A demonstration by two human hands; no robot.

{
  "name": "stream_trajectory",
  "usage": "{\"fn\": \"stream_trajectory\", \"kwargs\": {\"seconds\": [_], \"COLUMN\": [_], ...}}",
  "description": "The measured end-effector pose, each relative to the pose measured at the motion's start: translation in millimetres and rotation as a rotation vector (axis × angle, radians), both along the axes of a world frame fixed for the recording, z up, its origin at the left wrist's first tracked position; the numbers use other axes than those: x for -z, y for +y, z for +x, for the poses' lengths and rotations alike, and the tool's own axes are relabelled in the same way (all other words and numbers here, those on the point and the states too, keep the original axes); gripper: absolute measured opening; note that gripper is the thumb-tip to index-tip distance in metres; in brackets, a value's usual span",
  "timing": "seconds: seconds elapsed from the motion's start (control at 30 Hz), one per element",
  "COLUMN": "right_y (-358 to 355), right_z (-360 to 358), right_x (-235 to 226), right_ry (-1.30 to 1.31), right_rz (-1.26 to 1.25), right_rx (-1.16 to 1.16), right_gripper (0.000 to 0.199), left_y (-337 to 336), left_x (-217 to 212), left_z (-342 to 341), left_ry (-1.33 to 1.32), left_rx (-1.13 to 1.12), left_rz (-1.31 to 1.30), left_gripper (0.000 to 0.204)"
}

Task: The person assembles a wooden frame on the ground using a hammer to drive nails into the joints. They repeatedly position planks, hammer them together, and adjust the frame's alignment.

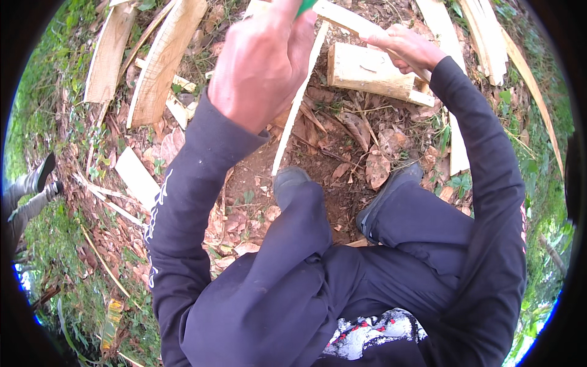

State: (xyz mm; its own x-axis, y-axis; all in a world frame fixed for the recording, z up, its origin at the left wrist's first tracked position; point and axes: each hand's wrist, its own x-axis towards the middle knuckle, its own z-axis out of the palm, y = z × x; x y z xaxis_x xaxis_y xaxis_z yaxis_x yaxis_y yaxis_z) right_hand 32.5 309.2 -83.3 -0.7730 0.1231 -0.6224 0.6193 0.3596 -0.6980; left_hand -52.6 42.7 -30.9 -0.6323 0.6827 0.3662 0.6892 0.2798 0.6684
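My left hand [263,70] is raised at the top of the view, its fingers closed. A bright green object [306,5] sticks out of its grip; the upper edge cuts it off, so I cannot tell its kind. Farther right, my right hand [408,50] grips a pale wooden stick [345,18], which slants up to the left and shows again below the hand. Under it lies a squared wood block [364,72] with a split end. A narrow, rough-edged pale strip [298,101] runs from near the stick's far end down to my left shoe [290,181].
Curved wooden boards [165,58] lie at the far left, and long split planks [486,40] at the far right. A flat wood piece [137,177] lies left of my arm. Dry leaves [377,168] cover the soil. Another person's legs [30,196] show at the left edge.
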Motion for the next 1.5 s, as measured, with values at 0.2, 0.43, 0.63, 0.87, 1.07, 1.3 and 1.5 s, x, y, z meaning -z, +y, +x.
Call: {"fn": "stream_trajectory", "kwargs": {"seconds": [0.2,0.43,0.63,0.87,1.07,1.3,1.5], "right_y": [9.2,-0.3,7.9,8.0,-1.0,11.6,47.5], "right_z": [-3.8,-6.9,-6.6,-4.5,-10.8,-10.4,26.1], "right_x": [8.6,3.1,5.4,5.6,0.1,7.0,27.3], "right_ry": [-0.026,-0.007,-0.066,-0.065,-0.008,-0.095,0.220], "right_rz": [0.013,0.067,0.009,0.022,0.056,0.062,0.033], "right_rx": [-0.064,-0.063,-0.088,-0.072,-0.124,-0.094,-0.199], "right_gripper": [0.043,0.043,0.042,0.045,0.047,0.047,0.040], "left_y": [-10.5,-14.1,-9.4,-16.8,-24.3,-12.2,-28.5], "left_x": [-12.3,29.9,-7.4,-6.6,51.3,-50.4,-25.3], "left_z": [-14.4,-10.5,-4.1,-18.4,-11.1,-2.5,-7.8], "left_ry": [-0.103,0.109,0.022,-0.005,0.058,-0.185,-0.315], "left_rx": [-0.028,0.044,-0.075,-0.101,0.024,-0.230,-0.192], "left_rz": [-0.179,-0.249,0.175,-0.077,-0.129,0.106,0.092], "left_gripper": [0.037,0.037,0.036,0.034,0.032,0.017,0.024]}}
